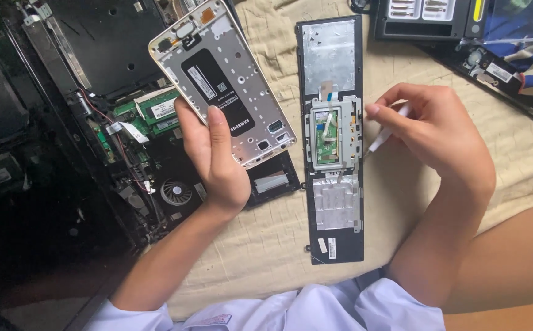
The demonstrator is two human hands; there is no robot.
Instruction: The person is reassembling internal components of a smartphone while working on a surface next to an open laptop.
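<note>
While the left hand (214, 156) clasps an opened phone frame (222, 79) by its edge, the right hand (438, 132) pinches a white tool (389, 130) beside the palmrest panel (332, 141).

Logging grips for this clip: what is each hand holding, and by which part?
The left hand holds an opened phone frame by its lower end, thumb across the inner face. The right hand pinches a thin white tool by its upper part.
</note>
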